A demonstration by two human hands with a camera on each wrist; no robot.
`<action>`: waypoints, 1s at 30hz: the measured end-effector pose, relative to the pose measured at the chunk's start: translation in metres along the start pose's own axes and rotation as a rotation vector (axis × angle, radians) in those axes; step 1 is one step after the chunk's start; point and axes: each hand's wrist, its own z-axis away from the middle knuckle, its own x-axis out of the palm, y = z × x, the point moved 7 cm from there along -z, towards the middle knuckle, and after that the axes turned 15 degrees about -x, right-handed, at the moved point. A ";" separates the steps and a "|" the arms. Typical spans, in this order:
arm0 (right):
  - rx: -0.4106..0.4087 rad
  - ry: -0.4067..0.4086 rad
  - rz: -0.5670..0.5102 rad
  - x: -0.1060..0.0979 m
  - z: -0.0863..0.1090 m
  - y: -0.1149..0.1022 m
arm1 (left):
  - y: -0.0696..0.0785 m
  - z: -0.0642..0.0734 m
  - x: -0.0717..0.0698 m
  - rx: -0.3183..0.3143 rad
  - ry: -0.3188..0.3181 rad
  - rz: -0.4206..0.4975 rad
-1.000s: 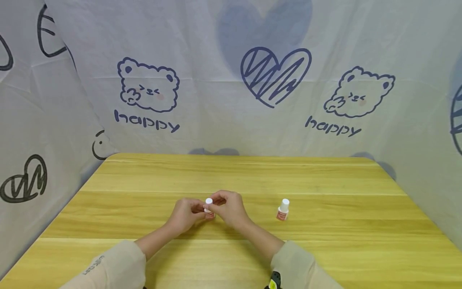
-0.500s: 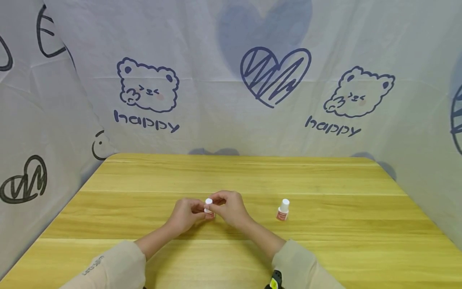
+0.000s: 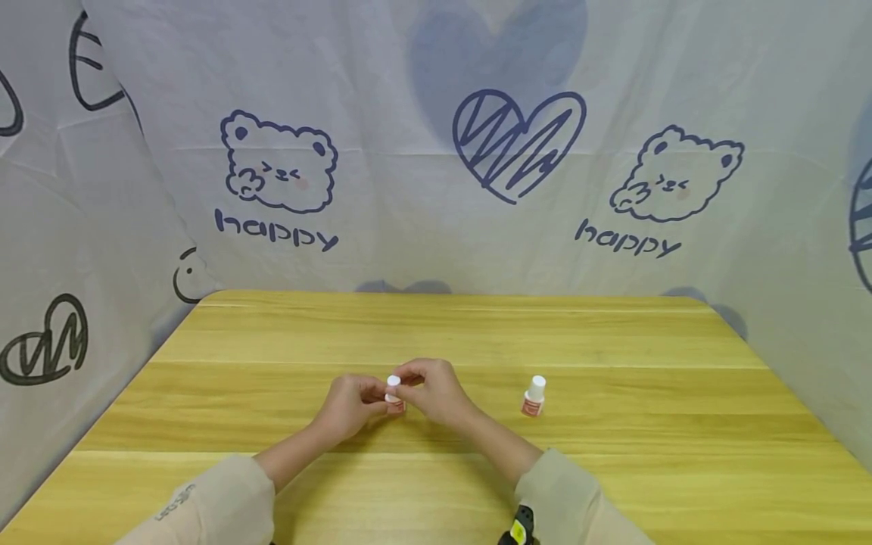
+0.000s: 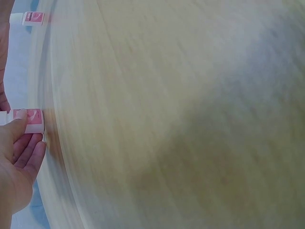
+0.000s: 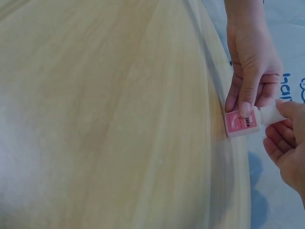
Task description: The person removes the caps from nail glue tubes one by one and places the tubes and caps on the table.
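Observation:
A small white bottle with a pink label and a white cap stands upright on the wooden table, between both hands. My left hand grips its body from the left, the thumb lying across the label in the right wrist view. From the right, my right hand pinches the white cap between thumb and fingers. The cap sits on the bottle's neck. A second bottle of the same look, capped, stands untouched to the right of my right hand.
The wooden table reaches back to a pale cloth printed with bears and hearts. More of this cloth hangs at the left and right sides. A dark band with a yellow patch shows at the right sleeve.
Both hands keep their hold on the bottle and its cap, with hardly any visible movement. The second bottle stays where it was.

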 end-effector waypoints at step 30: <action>-0.008 0.057 0.099 0.000 0.000 -0.004 | 0.003 0.002 -0.002 0.082 0.020 -0.030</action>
